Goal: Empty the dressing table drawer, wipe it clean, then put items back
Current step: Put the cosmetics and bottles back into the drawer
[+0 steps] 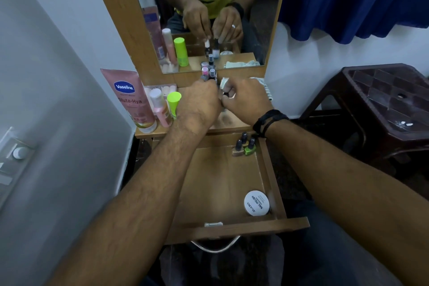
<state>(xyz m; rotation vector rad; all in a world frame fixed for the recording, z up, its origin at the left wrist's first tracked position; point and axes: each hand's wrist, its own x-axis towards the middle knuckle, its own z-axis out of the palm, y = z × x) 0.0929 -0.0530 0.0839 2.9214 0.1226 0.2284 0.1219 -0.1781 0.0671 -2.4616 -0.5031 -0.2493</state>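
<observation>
Drawer open, three bottles and tin inside | my left hand, right hand each pinch a bottle on desk | glass, light, slippery, I'd grip caps

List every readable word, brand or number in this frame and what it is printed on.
"Vaseline" and "Gluta-Hya": pink tube on the tabletop, left.
"ZUDIO" and "NAIL POLISH": round white tin in the open drawer.
Smaller print on both, and the caps of the nail polish bottles in the drawer: too small to read.
</observation>
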